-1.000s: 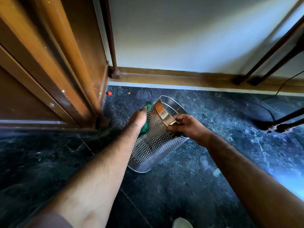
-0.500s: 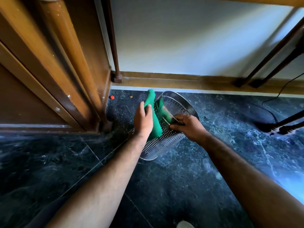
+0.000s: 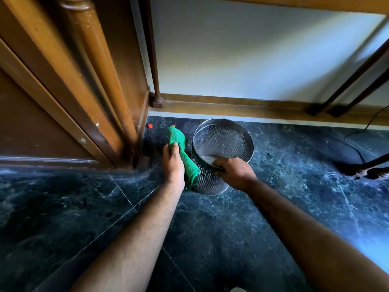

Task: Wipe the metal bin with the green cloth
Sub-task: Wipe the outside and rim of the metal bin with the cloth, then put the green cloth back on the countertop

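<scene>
Perforated metal bin (image 3: 212, 178) standing upright on dark floor (image 3: 210, 228), near the baseboard at 12 o'clock, its near rim being gripped by right hand (image 3: 233, 172), green cloth (image 3: 186, 159) being pressed against its 9 o'clock wall by left hand (image 3: 173, 165), closed on the cloth.

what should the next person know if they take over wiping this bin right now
Left hand: shut on the green cloth, pressed to the outer left wall of the metal bin.
Right hand: gripping the near rim, steadying it.
Bin stands upright on the dark floor near the wall, mouth up.
Done: cannot tell how much is wiped.
Left: probably the rest of the outside, then rim and inside.
</scene>
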Tool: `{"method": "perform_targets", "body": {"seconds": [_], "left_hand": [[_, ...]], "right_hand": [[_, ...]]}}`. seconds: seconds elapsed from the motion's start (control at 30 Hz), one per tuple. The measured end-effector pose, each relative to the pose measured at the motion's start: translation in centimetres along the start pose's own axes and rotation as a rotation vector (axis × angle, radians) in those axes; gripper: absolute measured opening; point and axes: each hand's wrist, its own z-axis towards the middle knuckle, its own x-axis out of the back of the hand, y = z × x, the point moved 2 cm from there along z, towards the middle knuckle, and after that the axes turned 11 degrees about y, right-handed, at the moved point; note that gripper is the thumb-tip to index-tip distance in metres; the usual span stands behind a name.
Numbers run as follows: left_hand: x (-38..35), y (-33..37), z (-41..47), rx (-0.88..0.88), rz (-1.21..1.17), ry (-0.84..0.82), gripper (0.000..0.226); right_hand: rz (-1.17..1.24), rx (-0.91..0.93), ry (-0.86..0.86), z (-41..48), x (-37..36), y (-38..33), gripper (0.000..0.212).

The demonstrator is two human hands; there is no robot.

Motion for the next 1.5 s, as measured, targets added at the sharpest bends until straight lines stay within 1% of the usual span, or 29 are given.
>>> {"method": "perform_targets", "body": {"seconds": [0.03, 0.07, 0.13, 0.17, 0.2, 0.23, 0.3, 0.33, 0.37, 0.47, 0.5, 0.53, 0.6, 0.67, 0.73, 0.8, 0.87, 0.93, 0.97, 1.0, 1.07, 1.13, 1.2, 1.27, 1.33, 1.37, 1.43, 1.5], "left_hand": [[-0.1, 0.2, -0.1, 0.008, -0.017, 0.002, 0.026], [-0.2, 0.3, -0.2, 0.016, -0.036, 0.002, 0.026], [-0.4, 1.2, -0.6, 0.036, -0.084, 0.007, 0.027], [-0.5, 1.9, -1.0, 0.045, -0.111, 0.010, 0.029], [-0.6, 2.6, -1.3, 0.044, -0.128, 0.010, 0.032], [-0.6, 3.2, -1.7, 0.041, -0.135, 0.008, 0.034], [-0.7, 4.9, -2.7, 0.075, -0.131, -0.008, 0.040], [-0.6, 5.8, -3.3, 0.118, -0.136, 0.000, 0.042], [-0.5, 6.4, -4.0, 0.158, -0.143, 0.011, 0.041], [0.4, 9.8, -6.7, 0.248, -0.174, -0.005, 0.036], [0.6, 10.9, -7.6, 0.294, -0.197, -0.026, 0.037], [0.9, 12.6, -8.6, 0.345, -0.235, -0.062, 0.044], [1.7, 15.6, -10.8, 0.436, -0.307, -0.139, 0.054], [2.9, 18.9, -12.4, 0.502, -0.352, -0.237, 0.051], [4.2, 21.8, -13.8, 0.561, -0.396, -0.276, 0.049], [5.3, 24.8, -15.3, 0.606, -0.404, -0.261, 0.043], [6.2, 27.5, -16.7, 0.632, -0.382, -0.186, 0.036], [6.9, 30.6, -18.3, 0.629, -0.380, -0.164, 0.051], [7.2, 32.5, -19.3, 0.615, -0.377, -0.167, 0.059], [7.4, 34.3, -20.2, 0.595, -0.384, -0.181, 0.060], [7.3, 37.7, -21.8, 0.554, -0.412, -0.213, 0.050], [7.1, 40.8, -23.3, 0.497, -0.434, -0.247, 0.039], [6.8, 44.1, -24.5, 0.445, -0.440, -0.298, 0.034], [6.6, 46.7, -25.5, 0.404, -0.406, -0.328, 0.032], [6.3, 49.7, -26.6, 0.358, -0.334, -0.341, 0.029], [6.2, 51.0, -27.0, 0.332, -0.296, -0.344, 0.023], [5.8, 53.3, -27.2, 0.282, -0.241, -0.343, 0.012], [5.4, 55.6, -26.7, 0.248, -0.192, -0.314, 0.005]], "right_hand": [[0.059, 0.010, 0.014, 0.1, 0.2, -0.1, 0.030], [0.117, 0.035, 0.072, 0.2, 0.8, -0.3, 0.037], [0.237, 0.113, 0.255, 0.2, 2.6, -1.6, 0.054], [0.343, 0.129, 0.294, 0.1, 3.6, -2.5, 0.057], [0.466, 0.125, 0.258, 0.1, 4.3, -3.5, 0.059], [0.547, 0.124, 0.176, -0.1, 4.9, -4.6, 0.062], [0.543, 0.127, 0.055, -0.6, 6.1, -6.2, 0.073], [0.520, 0.115, 0.044, -0.9, 6.7, -6.6, 0.071], [0.525, 0.093, 0.060, -1.3, 7.4, -7.0, 0.065], [0.547, 0.016, 0.093, -2.7, 11.2, -8.1, 0.038], [0.557, -0.015, 0.097, -3.3, 12.7, -8.7, 0.031], [0.599, -0.071, 0.101, -3.7, 14.7, -9.1, 0.024], [0.745, -0.229, 0.082, -4.3, 17.9, -9.6, 0.018], [0.887, -0.366, 0.085, -4.6, 21.7, -10.0, 0.021], [0.996, -0.447, 0.069, -5.1, 25.8, -10.6, 0.018], [1.101, -0.496, 0.057, -5.8, 29.6, -11.2, 0.013], [1.206, -0.578, 0.079, -6.6, 32.9, -11.6, 0.013], [1.303, -0.653, 0.106, -7.5, 35.9, -12.0, 0.013], [1.362, -0.688, 0.115, -7.9, 37.7, -12.3, 0.017], [1.439, -0.720, 0.117, -8.4, 39.4, -12.5, 0.027], [1.630, -0.755, 0.105, -8.9, 42.6, -13.1, 0.044], [1.751, -0.775, 0.057, -9.1, 45.6, -13.7, 0.049], [1.758, -0.795, -0.003, -9.2, 48.9, -14.0, 0.044], [1.658, -0.793, -0.033, -9.0, 51.6, -13.8, 0.037], [1.539, -0.777, -0.009, -8.4, 54.9, -13.3, 0.036], [1.490, -0.765, 0.015, -8.0, 56.3, -13.0, 0.036], [1.434, -0.738, 0.073, -6.9, 58.7, -12.6, 0.036], [1.415, -0.719, 0.106, -5.5, 61.2, -12.4, 0.035]]}}
